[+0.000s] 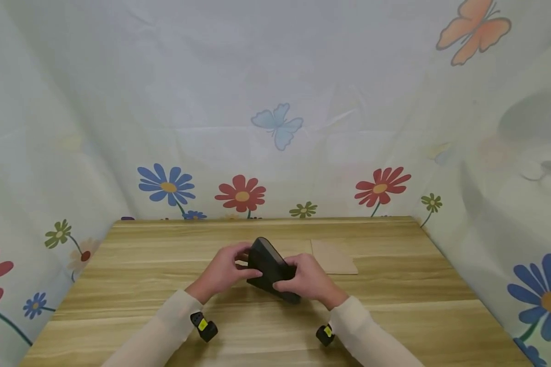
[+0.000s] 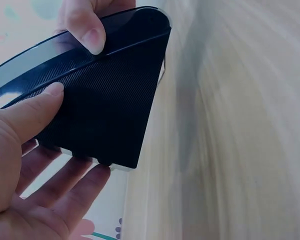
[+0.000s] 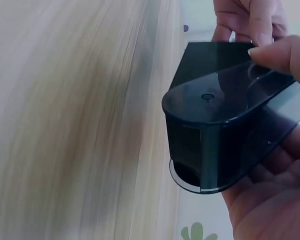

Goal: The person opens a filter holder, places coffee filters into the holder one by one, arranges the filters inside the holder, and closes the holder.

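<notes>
I have both hands on a black plastic case [image 1: 271, 267], lifted just above the wooden worktop [image 1: 133, 285] near its middle and tilted, one end higher than the other. My left hand [image 1: 222, 272] pinches it, thumb on the ribbed face and a fingertip on the glossy edge, with the other fingers spread loosely beneath; my right hand [image 1: 308, 280] has its fingers curled round the opposite end. From the right wrist view the case [image 3: 225, 135] looks like a hard, hollow shell, part smoky translucent plastic with a rounded nose, so I judge it light and stiff rather than fragile. The glossy surfaces look slippery; the ribbed side seen from the left wrist [image 2: 105, 105] seems the surer place to hold. A brown card sheet [image 1: 332, 256] lies flat on the worktop just beyond my right hand.
</notes>
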`<action>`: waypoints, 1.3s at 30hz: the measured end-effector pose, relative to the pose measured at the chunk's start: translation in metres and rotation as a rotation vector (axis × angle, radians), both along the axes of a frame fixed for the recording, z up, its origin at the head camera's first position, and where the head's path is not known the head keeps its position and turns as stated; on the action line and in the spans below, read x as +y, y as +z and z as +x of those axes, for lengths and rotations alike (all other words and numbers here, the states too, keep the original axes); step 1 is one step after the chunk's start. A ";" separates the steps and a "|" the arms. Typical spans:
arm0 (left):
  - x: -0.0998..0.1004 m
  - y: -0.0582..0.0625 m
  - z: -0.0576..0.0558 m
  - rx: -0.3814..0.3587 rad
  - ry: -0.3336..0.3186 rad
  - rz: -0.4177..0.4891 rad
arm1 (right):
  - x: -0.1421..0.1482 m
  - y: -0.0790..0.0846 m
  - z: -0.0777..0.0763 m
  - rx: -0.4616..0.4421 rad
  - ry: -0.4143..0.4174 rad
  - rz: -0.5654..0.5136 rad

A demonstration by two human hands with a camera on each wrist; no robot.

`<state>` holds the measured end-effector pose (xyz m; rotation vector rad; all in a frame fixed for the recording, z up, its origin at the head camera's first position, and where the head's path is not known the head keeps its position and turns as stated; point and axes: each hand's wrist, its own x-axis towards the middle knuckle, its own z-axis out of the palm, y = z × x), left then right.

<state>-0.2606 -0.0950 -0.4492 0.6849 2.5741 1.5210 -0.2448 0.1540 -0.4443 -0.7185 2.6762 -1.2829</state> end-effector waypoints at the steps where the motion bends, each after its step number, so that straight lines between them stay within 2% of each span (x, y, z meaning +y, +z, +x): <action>1: -0.001 0.000 0.002 0.001 -0.005 0.000 | 0.001 0.000 0.000 0.002 0.017 0.002; 10: -0.003 0.003 0.020 -0.013 -0.034 0.015 | 0.007 -0.001 -0.003 0.095 0.142 0.012; 20: -0.009 -0.004 0.037 -0.030 -0.049 0.044 | 0.008 -0.005 -0.002 0.065 0.267 0.018; 30: -0.010 -0.012 0.047 -0.030 -0.041 0.050 | 0.007 -0.009 -0.001 0.074 0.314 0.019; 39: -0.009 -0.015 0.049 -0.038 -0.046 0.051 | 0.005 -0.013 -0.002 0.081 0.323 0.024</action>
